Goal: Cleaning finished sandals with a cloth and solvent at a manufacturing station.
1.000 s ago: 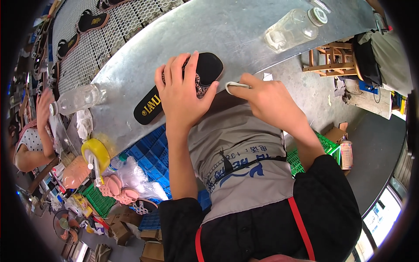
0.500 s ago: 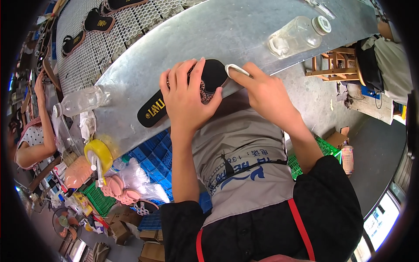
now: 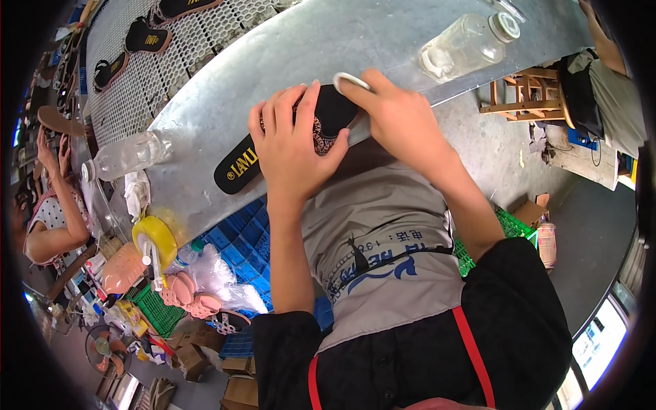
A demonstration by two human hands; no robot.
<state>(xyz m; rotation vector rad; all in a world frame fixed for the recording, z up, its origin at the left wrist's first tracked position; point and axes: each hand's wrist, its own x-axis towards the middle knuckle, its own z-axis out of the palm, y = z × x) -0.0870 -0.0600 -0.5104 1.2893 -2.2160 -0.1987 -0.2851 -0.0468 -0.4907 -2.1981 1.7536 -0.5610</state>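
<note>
Near: grey apron (image 3: 389, 273) over black sleeves, both forearms reaching up to the near edge of the metal bench (image 3: 287, 61).

Left hand (image 3: 295, 147): fingers spread flat, pressing down on the mid part of the black insole (image 3: 239, 167); not curled round it. Insole lies at the bench's near edge, printed end sticking out to the left of the hand, other end under the right hand.

Right hand (image 3: 400, 123): fingers pinched shut on a small white tool (image 3: 352, 82), held over the insole's far end.

Far: clear plastic bottle (image 3: 468, 44) on its side twd far right edge; second bottle (image 3: 130, 154) at left end.

Vs 0.5 s ago: hands, insole and tool in same relation; left hand's fingers lie closer together; no new contact.
</note>
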